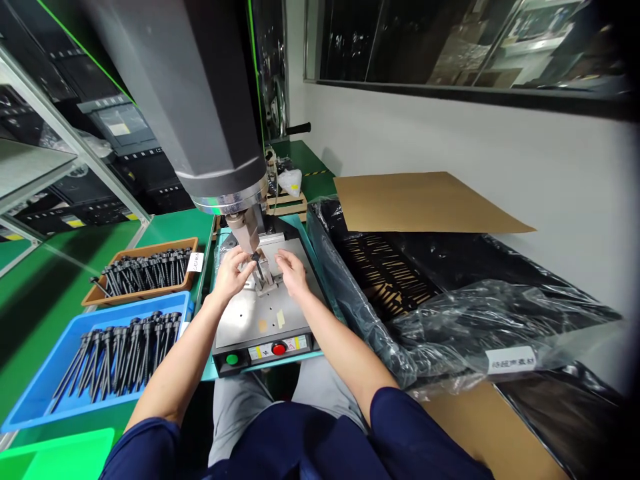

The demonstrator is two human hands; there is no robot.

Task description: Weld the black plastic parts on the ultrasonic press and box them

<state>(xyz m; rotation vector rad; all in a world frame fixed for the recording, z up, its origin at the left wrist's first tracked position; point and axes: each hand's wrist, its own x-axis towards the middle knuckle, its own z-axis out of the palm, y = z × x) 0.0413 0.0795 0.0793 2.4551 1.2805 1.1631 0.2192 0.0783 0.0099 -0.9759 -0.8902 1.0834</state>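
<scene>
My left hand (pixel 231 275) is beside a metal fixture (pixel 266 285) on the machine's steel base plate (pixel 240 317). Its thumb and forefinger close at the dark head of a black rod-like plastic part (pixel 259 265), which stands tilted in the fixture. Right above this part hangs the metal tip (pixel 245 230) of a large grey press head (pixel 220 133). On the fixture's other side, my right hand (pixel 294 273) hovers low over the plate with its fingers loosely apart, holding nothing visible. Exactly how the part's upper end meets the left fingertips is partly hidden.
An orange tray (pixel 187 285) and a blue tray (pixel 30 400) of black rods stand left. A green button (pixel 232 359) and red button (pixel 279 349) face me. At right, a plastic-lined box (pixel 350 287) holds black parts beneath a cardboard sheet (pixel 420 200).
</scene>
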